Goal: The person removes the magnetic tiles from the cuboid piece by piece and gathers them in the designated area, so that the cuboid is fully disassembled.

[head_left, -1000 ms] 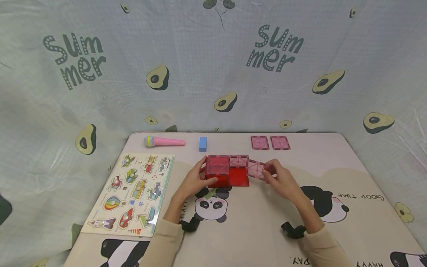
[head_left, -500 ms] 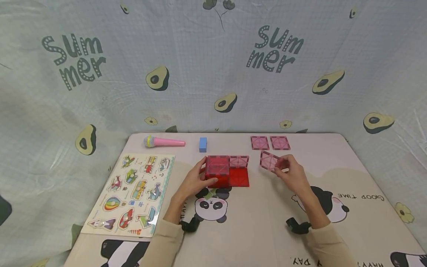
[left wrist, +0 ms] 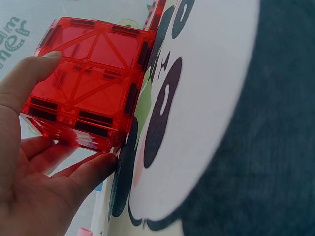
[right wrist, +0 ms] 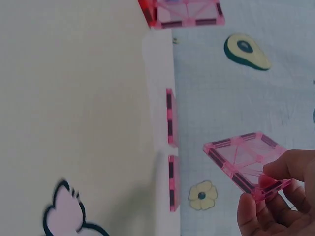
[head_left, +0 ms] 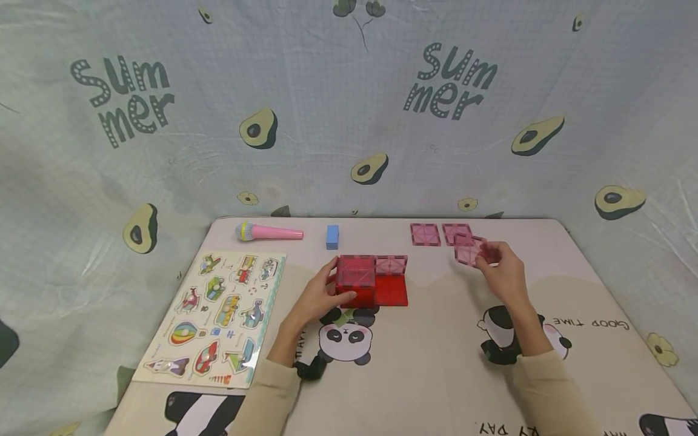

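Observation:
My left hand (head_left: 319, 293) grips the left side of a red see-through cube (left wrist: 88, 73) made of square magnetic tiles, its thumb on the front face. To the cube's right a red tile (head_left: 391, 290) lies flat on the table, and a pink tile (head_left: 390, 265) stands upright along its back edge. Off to the right, my right hand (head_left: 504, 271) pinches a loose pink magnetic tile (right wrist: 248, 160) by one edge, raised above the table. In the head view this tile partly overlaps one of two pink tiles (head_left: 425, 234) lying flat at the back.
A pink toy microphone (head_left: 272, 232) and a blue block (head_left: 332, 237) lie along the table's back edge. At the left is a picture puzzle board (head_left: 218, 315). Behind the table hangs a printed cloth (head_left: 316, 91). The table cover (head_left: 414, 375) bears panda prints.
My right hand has carried the pink tile away from the upright tile, rightward and back toward the two flat pink tiles. The left hand keeps its hold on the cube.

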Demonstrator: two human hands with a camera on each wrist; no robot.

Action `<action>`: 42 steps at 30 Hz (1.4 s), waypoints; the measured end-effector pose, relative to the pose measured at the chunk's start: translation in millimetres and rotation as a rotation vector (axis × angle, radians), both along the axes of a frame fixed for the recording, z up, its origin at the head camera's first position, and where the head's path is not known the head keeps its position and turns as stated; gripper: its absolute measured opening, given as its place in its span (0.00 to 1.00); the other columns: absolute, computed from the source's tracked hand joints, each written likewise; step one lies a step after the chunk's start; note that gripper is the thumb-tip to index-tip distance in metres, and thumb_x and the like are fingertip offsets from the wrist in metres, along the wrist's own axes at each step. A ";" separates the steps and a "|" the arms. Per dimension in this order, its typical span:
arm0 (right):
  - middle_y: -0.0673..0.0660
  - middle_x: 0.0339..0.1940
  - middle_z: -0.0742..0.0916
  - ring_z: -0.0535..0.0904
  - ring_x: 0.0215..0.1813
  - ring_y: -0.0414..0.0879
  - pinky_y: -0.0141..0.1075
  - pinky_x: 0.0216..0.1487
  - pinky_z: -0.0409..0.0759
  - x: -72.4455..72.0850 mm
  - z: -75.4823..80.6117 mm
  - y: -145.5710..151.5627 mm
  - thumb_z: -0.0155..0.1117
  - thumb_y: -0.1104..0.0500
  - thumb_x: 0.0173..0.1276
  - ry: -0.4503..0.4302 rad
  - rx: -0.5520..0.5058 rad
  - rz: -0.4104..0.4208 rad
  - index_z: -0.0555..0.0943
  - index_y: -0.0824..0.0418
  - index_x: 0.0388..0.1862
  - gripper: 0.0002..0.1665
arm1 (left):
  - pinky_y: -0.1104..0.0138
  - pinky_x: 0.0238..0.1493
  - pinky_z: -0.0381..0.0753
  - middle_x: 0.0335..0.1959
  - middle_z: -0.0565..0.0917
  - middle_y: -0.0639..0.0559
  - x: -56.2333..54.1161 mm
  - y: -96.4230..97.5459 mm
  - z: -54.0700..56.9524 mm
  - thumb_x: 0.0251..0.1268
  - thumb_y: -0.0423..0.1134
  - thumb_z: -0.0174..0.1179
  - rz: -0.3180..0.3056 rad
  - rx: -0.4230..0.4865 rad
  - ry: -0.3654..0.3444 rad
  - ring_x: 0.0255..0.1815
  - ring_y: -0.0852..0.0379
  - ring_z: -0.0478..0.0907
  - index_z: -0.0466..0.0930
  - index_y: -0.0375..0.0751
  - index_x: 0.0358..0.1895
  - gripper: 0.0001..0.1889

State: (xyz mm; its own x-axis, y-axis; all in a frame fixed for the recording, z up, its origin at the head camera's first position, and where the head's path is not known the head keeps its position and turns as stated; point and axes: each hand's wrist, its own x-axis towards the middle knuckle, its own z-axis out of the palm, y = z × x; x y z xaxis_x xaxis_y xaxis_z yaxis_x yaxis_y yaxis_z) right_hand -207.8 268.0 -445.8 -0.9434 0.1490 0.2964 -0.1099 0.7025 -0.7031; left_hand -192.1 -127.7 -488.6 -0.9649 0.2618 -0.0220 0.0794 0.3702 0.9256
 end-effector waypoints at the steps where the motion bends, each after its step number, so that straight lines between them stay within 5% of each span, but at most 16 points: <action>1: 0.71 0.50 0.85 0.81 0.49 0.59 0.08 0.39 0.64 -2.0 0.1 2.6 0.60 0.63 0.72 0.004 0.003 -0.005 0.74 0.73 0.57 0.19 | 0.51 0.65 0.78 0.80 0.59 0.44 -0.3 -0.1 -0.6 0.60 0.45 0.71 0.000 -0.003 0.003 0.76 0.36 0.65 0.48 0.46 0.82 0.51; 12: 0.72 0.49 0.83 0.79 0.45 0.55 0.09 0.31 0.68 -26.3 3.7 23.2 0.57 0.61 0.74 -0.035 -0.018 -0.078 0.74 0.74 0.61 0.22 | 0.51 0.65 0.78 0.80 0.60 0.44 -1.3 0.1 -1.0 0.61 0.45 0.71 0.002 -0.022 0.012 0.76 0.36 0.65 0.49 0.45 0.81 0.50; 19: 0.72 0.43 0.83 0.70 0.25 0.21 0.12 0.27 0.70 -45.2 1.9 36.0 0.57 0.63 0.73 -0.022 -0.024 -0.110 0.76 0.76 0.59 0.21 | 0.51 0.65 0.78 0.80 0.60 0.44 -1.9 -0.1 -1.6 0.60 0.45 0.71 0.005 -0.026 0.014 0.76 0.36 0.65 0.48 0.44 0.81 0.50; 22: 0.73 0.44 0.84 0.67 0.22 0.18 0.12 0.27 0.68 -52.6 0.6 41.8 0.56 0.63 0.73 -0.020 -0.013 -0.128 0.76 0.77 0.59 0.21 | 0.51 0.66 0.78 0.80 0.60 0.44 -1.5 -0.1 -1.3 0.60 0.46 0.71 0.006 -0.029 0.014 0.76 0.36 0.65 0.49 0.45 0.81 0.50; 32: 0.74 0.46 0.86 0.77 0.30 0.39 0.19 0.28 0.65 -74.5 -1.4 60.5 0.52 0.61 0.72 -0.087 0.061 -0.204 0.76 0.76 0.61 0.24 | 0.51 0.66 0.78 0.80 0.60 0.45 -1.1 -0.4 -0.9 0.60 0.46 0.71 0.008 -0.025 0.010 0.76 0.36 0.65 0.49 0.45 0.81 0.50; 38: 0.75 0.51 0.85 0.83 0.46 0.60 0.21 0.29 0.67 -83.5 -4.8 67.0 0.50 0.60 0.74 -0.180 0.047 -0.230 0.73 0.77 0.65 0.27 | 0.51 0.65 0.79 0.79 0.61 0.44 -2.0 -0.2 -2.5 0.60 0.45 0.71 0.006 -0.020 0.014 0.76 0.36 0.65 0.49 0.44 0.81 0.50; 42: 0.75 0.55 0.84 0.82 0.55 0.65 0.23 0.32 0.68 -89.7 -7.4 69.0 0.49 0.59 0.73 -0.211 0.002 -0.248 0.71 0.73 0.68 0.29 | 0.51 0.65 0.78 0.79 0.62 0.44 -1.2 -0.7 -1.8 0.60 0.46 0.71 0.011 -0.023 0.015 0.76 0.36 0.65 0.49 0.44 0.81 0.50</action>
